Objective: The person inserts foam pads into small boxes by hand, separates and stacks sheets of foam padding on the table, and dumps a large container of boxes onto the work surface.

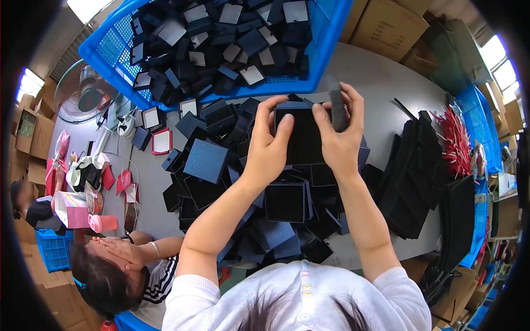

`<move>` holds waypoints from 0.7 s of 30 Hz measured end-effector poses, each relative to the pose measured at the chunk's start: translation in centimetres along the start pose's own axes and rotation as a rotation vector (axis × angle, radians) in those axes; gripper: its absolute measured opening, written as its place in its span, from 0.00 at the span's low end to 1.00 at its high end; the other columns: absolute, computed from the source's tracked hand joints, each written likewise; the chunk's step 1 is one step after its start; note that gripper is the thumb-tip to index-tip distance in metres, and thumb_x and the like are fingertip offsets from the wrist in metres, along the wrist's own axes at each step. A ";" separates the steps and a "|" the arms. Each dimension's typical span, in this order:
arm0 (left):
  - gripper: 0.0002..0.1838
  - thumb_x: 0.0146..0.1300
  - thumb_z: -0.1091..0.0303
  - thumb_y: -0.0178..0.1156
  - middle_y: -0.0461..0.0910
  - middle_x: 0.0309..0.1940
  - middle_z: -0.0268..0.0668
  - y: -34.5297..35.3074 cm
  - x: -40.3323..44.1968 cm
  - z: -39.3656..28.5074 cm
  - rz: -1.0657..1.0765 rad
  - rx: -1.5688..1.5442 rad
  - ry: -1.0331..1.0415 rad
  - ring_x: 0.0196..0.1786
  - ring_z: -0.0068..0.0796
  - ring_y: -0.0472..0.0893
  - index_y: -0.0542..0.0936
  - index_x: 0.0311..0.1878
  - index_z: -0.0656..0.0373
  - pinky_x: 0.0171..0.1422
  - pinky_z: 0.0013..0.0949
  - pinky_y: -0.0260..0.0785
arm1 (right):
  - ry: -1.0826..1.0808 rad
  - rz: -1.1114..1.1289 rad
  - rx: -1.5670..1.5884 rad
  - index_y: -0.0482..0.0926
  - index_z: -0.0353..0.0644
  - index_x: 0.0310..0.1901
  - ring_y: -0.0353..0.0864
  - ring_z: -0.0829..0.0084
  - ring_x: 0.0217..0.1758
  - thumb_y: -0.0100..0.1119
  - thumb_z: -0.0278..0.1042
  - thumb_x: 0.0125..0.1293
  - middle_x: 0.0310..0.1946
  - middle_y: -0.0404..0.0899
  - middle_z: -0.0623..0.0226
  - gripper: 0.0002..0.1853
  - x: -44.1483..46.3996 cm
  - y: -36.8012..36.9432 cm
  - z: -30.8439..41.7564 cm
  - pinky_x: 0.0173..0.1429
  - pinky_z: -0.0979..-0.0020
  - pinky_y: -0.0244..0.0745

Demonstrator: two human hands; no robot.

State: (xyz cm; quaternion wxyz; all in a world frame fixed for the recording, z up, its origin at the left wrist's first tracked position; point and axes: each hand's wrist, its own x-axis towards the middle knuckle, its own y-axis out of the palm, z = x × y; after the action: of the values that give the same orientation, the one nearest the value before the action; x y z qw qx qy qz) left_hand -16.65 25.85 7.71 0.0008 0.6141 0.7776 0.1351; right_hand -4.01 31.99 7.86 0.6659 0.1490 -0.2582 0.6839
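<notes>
Between my two hands is a small dark box (302, 140), its open black inside facing up. My left hand (269, 144) grips the box's left side, thumb at the near rim and fingers curled around the far corner. My right hand (343, 140) has its thumb against the box's right edge. A dark grey foam piece (338, 110) stands upright between that thumb and the fingers. Below and around my hands lies a heap of dark blue boxes, among them a textured blue box (205, 160) and an open black-lined box (285, 202).
A blue plastic basket (326, 49) full of dark boxes stands at the back. Black foam sheets (414, 171) are stacked at right, beside red strips (455, 143). A fan (88, 94) and pink cup (103, 223) are at left. Another person (110, 270) sits close at lower left.
</notes>
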 end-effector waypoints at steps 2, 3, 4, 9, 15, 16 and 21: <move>0.39 0.62 0.74 0.60 0.67 0.58 0.44 -0.4 -0.5 -0.9 0.178 0.088 -0.079 0.61 0.30 0.69 0.51 0.72 0.53 0.63 0.33 0.64 | 0.222 -0.088 0.259 0.68 0.42 0.57 0.72 0.80 0.41 0.68 0.30 0.60 0.39 0.72 0.71 0.26 0.5 -0.3 -0.6 0.48 0.78 0.70; 0.41 0.60 0.74 0.63 0.67 0.59 0.44 -0.6 -0.6 -0.6 0.189 0.098 -0.072 0.61 0.32 0.70 0.51 0.73 0.50 0.65 0.35 0.64 | 0.276 -0.073 0.297 0.68 0.43 0.57 0.72 0.82 0.40 0.67 0.34 0.60 0.39 0.71 0.72 0.25 0.7 -0.5 -0.7 0.46 0.78 0.70; 0.44 0.58 0.74 0.65 0.68 0.61 0.44 -0.7 -0.6 -0.4 0.196 0.107 -0.069 0.61 0.33 0.71 0.51 0.74 0.47 0.66 0.37 0.65 | 0.285 -0.072 0.295 0.68 0.43 0.57 0.72 0.82 0.40 0.67 0.34 0.60 0.39 0.71 0.72 0.25 0.5 -0.8 -0.8 0.46 0.78 0.70; 0.46 0.56 0.74 0.65 0.70 0.59 0.45 -3.4 2.2 -1.5 0.335 0.227 -0.179 0.59 0.37 0.73 0.51 0.74 0.47 0.65 0.37 0.66 | 0.670 0.116 0.524 0.67 0.45 0.59 0.72 0.81 0.42 0.57 0.46 0.65 0.43 0.72 0.70 0.24 -0.7 -1.0 -2.1 0.35 0.78 0.72; 0.24 0.63 0.53 0.59 0.80 0.45 0.41 -10.8 17.9 6.2 0.017 0.595 -0.446 0.42 0.31 0.80 0.78 0.53 0.64 0.46 0.32 0.74 | 0.296 0.371 0.004 0.67 0.37 0.59 0.73 0.61 0.57 0.69 0.36 0.50 0.51 0.72 0.57 0.34 -2.6 -0.2 -6.9 0.63 0.64 0.66; 0.25 0.62 0.52 0.58 0.82 0.44 0.43 -12.3 21.0 9.4 -0.051 0.680 -0.517 0.42 0.36 0.82 0.79 0.51 0.65 0.46 0.36 0.76 | 0.151 0.401 -0.069 0.67 0.35 0.59 0.73 0.56 0.56 0.69 0.34 0.49 0.51 0.71 0.53 0.34 -2.6 0.1 -7.1 0.61 0.64 0.67; 0.24 0.60 0.57 0.55 0.80 0.52 0.47 -19.6 32.3 26.6 -0.062 1.171 -0.791 0.40 0.48 0.85 0.78 0.56 0.59 0.38 0.41 0.81 | 0.059 0.430 0.061 0.64 0.31 0.61 0.70 0.49 0.56 0.57 0.58 0.57 0.53 0.68 0.46 0.40 -2.2 -0.4 -9.2 0.61 0.60 0.66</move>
State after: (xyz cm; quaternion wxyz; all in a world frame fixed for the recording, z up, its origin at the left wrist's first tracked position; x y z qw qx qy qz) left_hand -38.81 58.17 -16.73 -0.0432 0.4942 0.6809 -0.5388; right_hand -2.21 35.24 -0.89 0.5073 0.0906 -0.2438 0.8216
